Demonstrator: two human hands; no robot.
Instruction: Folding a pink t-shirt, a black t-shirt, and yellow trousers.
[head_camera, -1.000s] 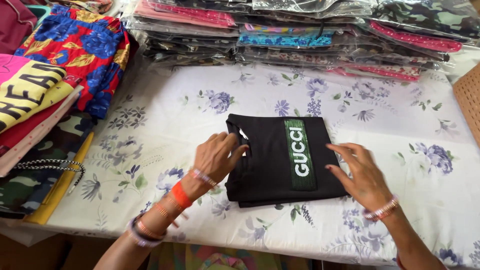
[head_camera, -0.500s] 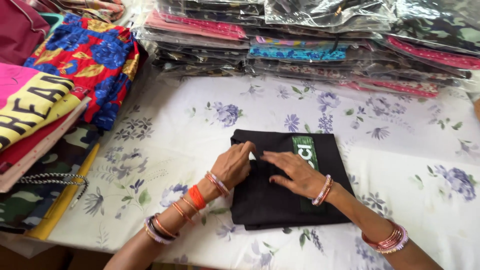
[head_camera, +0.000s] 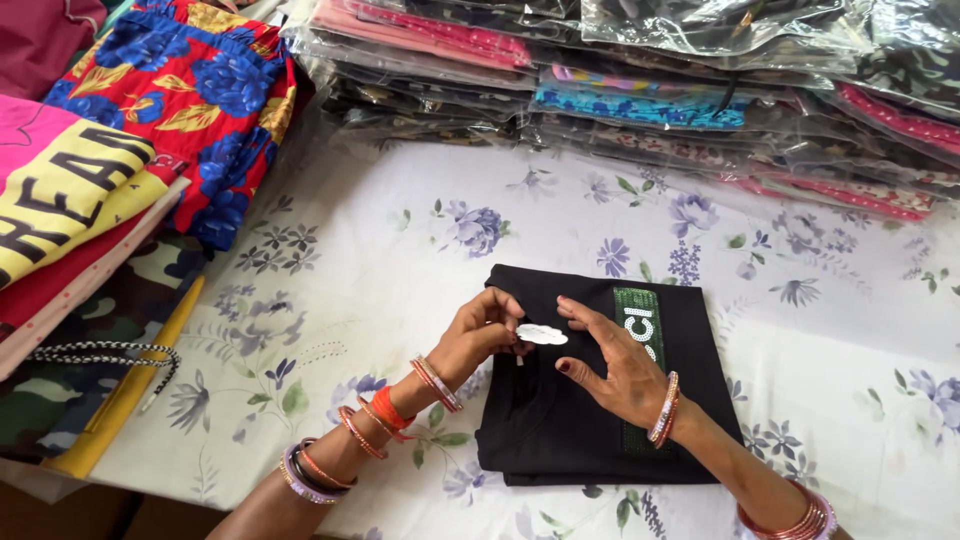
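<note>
A folded black garment (head_camera: 590, 420) with a green sequinned stripe (head_camera: 640, 330) lies near the front middle of the surface (head_camera: 340, 260), which is covered by a white cloth printed with purple flowers. Both of the person's hands meet over the garment's upper left part. The left hand (head_camera: 480, 335) has its fingers pinched on the left end of a small white tag (head_camera: 541, 335), and the right hand (head_camera: 610, 360) lies partly over the stripe with its thumb and forefinger closed lightly on the tag's right end, the other fingers loosely spread. The tag is held just above the black fabric. Both wrists carry stacked bangles. To the left sits a pile of folded clothes (head_camera: 110, 180), topped by a red and blue floral piece and a yellow and pink one. Along the far edge of the surface lie stacks of garments in clear plastic bags (head_camera: 640, 90).
</note>
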